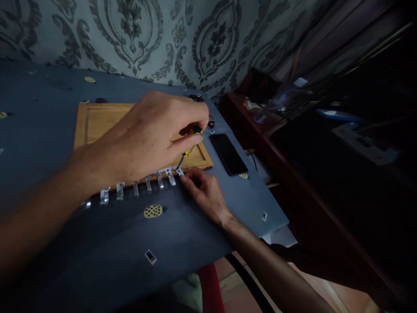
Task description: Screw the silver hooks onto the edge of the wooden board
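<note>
— While the slim yellow-and-black screwdriver (186, 153) is being gripped in the curled fingers of the left hand (156, 130), its shaft is being slanted down at the small silver metal hook (179, 171) at the right end of a row; what is being risked?

— A slip, it would be judged; the hook's near end is apparently being pinched by the thumb and fingertips of the right hand (206, 193), just beside the tip; if the shaft is being pressed at such a slant, skin could be jabbed.

— Is the tip being seated in a screw head?

— That cannot be told at this size; if only the rim is being caught, the slot could be chewed.

— And the rectangular honey-brown wooden panel (100, 124), along whose near edge the row is being held?

— It is being supported by the blue pineapple-print tablecloth (110, 243); no firm grip on it is being shown, so under a sideways push it could be shoved towards the flat black phone (229, 154); were the pinch being loosened, the hook could be twisted askew.
</note>
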Available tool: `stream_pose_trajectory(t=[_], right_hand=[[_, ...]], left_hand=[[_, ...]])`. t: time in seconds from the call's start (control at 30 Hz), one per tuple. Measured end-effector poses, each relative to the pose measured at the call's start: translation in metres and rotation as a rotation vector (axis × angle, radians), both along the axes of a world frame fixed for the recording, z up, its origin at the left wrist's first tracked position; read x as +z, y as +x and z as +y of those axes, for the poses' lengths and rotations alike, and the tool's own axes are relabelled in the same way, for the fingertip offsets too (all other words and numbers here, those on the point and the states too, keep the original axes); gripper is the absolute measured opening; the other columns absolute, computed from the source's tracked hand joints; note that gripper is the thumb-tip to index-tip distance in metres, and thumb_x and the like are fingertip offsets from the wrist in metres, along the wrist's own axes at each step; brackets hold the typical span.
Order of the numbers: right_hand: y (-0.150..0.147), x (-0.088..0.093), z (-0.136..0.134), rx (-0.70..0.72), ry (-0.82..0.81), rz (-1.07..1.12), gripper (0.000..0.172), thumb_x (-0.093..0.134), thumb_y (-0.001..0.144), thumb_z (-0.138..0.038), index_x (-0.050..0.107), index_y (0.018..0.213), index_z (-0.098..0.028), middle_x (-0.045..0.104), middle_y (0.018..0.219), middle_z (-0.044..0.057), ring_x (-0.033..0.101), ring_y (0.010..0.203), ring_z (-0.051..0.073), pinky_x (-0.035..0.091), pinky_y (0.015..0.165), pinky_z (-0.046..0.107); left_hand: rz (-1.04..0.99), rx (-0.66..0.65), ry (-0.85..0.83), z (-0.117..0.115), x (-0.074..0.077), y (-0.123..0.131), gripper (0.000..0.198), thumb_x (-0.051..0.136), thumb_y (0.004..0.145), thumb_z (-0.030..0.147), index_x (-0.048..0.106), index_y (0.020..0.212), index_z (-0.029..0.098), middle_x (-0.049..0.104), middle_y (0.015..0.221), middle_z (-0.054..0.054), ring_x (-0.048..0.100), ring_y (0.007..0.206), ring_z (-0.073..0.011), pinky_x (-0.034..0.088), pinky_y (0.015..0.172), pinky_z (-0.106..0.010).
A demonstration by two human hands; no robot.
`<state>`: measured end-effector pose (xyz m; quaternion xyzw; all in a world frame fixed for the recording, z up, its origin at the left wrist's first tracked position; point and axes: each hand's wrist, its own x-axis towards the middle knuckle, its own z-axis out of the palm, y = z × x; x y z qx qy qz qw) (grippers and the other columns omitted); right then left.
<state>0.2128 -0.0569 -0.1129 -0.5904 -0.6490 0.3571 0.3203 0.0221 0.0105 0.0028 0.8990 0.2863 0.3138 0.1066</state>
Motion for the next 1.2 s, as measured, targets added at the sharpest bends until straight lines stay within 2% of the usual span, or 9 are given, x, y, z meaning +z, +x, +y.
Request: stream_pose_trajectory(t=[0.2,0.3,0.47,0.63,0.77,0.87,0.93,1.07,1.2], right_hand=[[0.001,-0.001,0.001,0.011,-0.002,-0.006,0.03,0.056,0.093,-0.046,0.057,0.078,-0.021,0.053,0.065,-0.002,0.048,0.061,0.014,0.035,0.06,0.028],[0.001,-0.002,0.001,0.011,-0.008,0.004,0.029,0.057,0.094,-0.045,0.056,0.078,-0.021,0.052,0.065,-0.002,0.046,0.06,0.013,0.035,0.059,0.028],[-0.001,-0.001,0.0,-0.002,-0.016,0.034,0.03,0.059,0.095,-0.045,0.054,0.076,-0.022,0.052,0.065,-0.003,0.046,0.06,0.013,0.034,0.058,0.027],[-0.001,-0.002,0.002,0.006,-0.014,0.022,0.032,0.059,0.095,-0.044,0.053,0.073,-0.022,0.053,0.064,-0.002,0.047,0.06,0.014,0.036,0.058,0.027],[0.0,-0.003,0.003,0.004,-0.02,0.036,0.03,0.06,0.094,-0.043,0.053,0.073,-0.022,0.054,0.065,-0.002,0.048,0.061,0.014,0.037,0.059,0.027],[-0.001,-0.003,0.003,0.002,-0.031,0.046,0.028,0.06,0.093,-0.042,0.053,0.074,-0.022,0.055,0.065,-0.002,0.049,0.061,0.014,0.037,0.058,0.026],[-0.001,-0.003,0.003,-0.004,-0.034,0.045,0.028,0.06,0.092,-0.042,0.053,0.074,-0.022,0.055,0.064,-0.001,0.049,0.061,0.014,0.036,0.057,0.026],[-0.001,-0.003,0.004,0.002,-0.023,0.038,0.029,0.06,0.093,-0.044,0.054,0.074,-0.022,0.055,0.064,-0.001,0.05,0.061,0.015,0.037,0.057,0.027],[0.0,-0.003,0.004,0.005,-0.013,0.042,0.029,0.06,0.093,-0.044,0.054,0.074,-0.022,0.054,0.063,-0.002,0.049,0.06,0.014,0.038,0.057,0.026]], left_hand=[[-0.026,-0.002,-0.078,-0.006,-0.001,0.002,0.009,0.058,0.095,0.021,0.067,0.095,0.02,0.068,0.08,0.0,0.059,0.065,-0.0127,0.042,0.065,-0.029],[-0.051,-0.02,-0.101,-0.01,-0.003,0.007,0.013,0.054,0.095,0.017,0.066,0.099,0.02,0.062,0.072,0.002,0.053,0.062,-0.012,0.042,0.068,-0.029],[-0.081,-0.054,-0.228,-0.011,-0.005,0.022,0.024,0.047,0.091,0.006,0.066,0.083,0.019,0.058,0.068,0.002,0.05,0.062,-0.0122,0.042,0.07,-0.029],[-0.295,-0.086,-0.465,-0.008,-0.011,0.041,0.027,0.045,0.085,0.001,0.063,0.076,0.018,0.062,0.074,0.0,0.055,0.07,-0.0128,0.041,0.068,-0.028],[-0.473,-0.068,-0.621,-0.01,-0.017,0.053,0.024,0.049,0.092,0.007,0.06,0.074,0.018,0.053,0.068,0.002,0.046,0.064,-0.0111,0.038,0.063,-0.027],[-0.623,-0.073,-0.646,-0.009,-0.021,0.061,0.036,0.055,0.1,0.024,0.05,0.065,0.019,0.047,0.066,0.002,0.046,0.066,-0.0105,0.039,0.064,-0.025],[-0.698,-0.039,-0.665,-0.005,-0.024,0.066,0.041,0.053,0.103,0.03,0.049,0.064,0.02,0.04,0.061,0.003,0.045,0.062,-0.0101,0.038,0.06,-0.024],[-0.768,0.005,-0.72,0.007,-0.027,0.075,0.037,0.052,0.104,0.026,0.053,0.068,0.02,0.034,0.053,0.006,0.037,0.05,-0.0082,0.031,0.048,-0.022],[-0.741,-0.087,-0.906,0.018,-0.023,0.077,0.035,0.047,0.107,0.024,0.053,0.073,0.019,0.029,0.046,0.009,0.027,0.039,-0.0043,0.023,0.041,-0.018]])
